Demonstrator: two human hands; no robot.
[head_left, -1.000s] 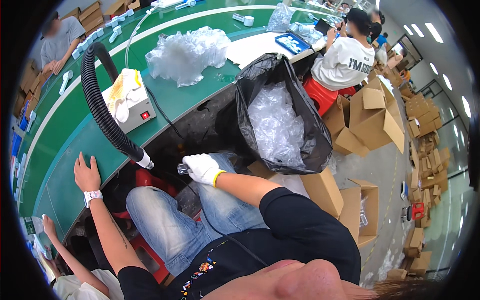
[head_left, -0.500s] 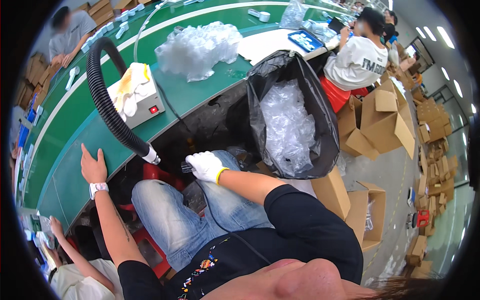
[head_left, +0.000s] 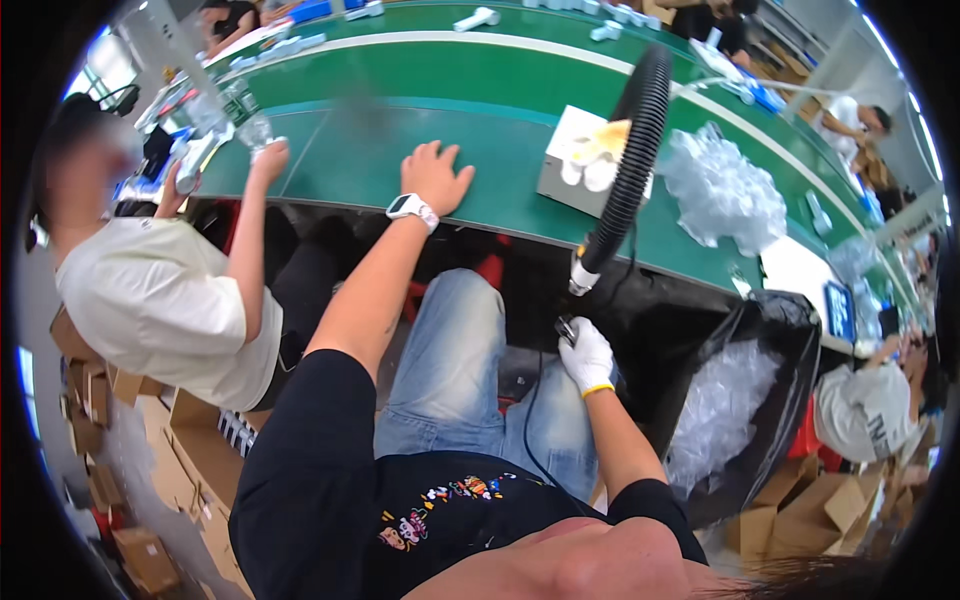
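My left hand [head_left: 436, 176] lies flat with spread fingers on the green table [head_left: 380, 150], a white watch on its wrist. My right hand [head_left: 586, 356], in a white glove, hangs above my lap below the table edge and is closed on a small dark object [head_left: 565, 328]. A thin black cable runs down from it. Just above the object hangs the white nozzle [head_left: 581, 279] of a black ribbed hose [head_left: 636, 150]. The hose arches up over a grey box [head_left: 572, 172] with pale gloves lying on top.
A heap of clear plastic bags [head_left: 724, 190] lies on the table to the right. A black bin bag [head_left: 765, 400] holding clear plastic stands by my right knee. A co-worker in a cream shirt [head_left: 150, 295] sits close on my left. Cardboard boxes [head_left: 120, 470] surround us.
My view has swung to the left, bringing the co-worker into sight. My left hand has moved up from the table edge onto the tabletop. My right hand stays under the nozzle.
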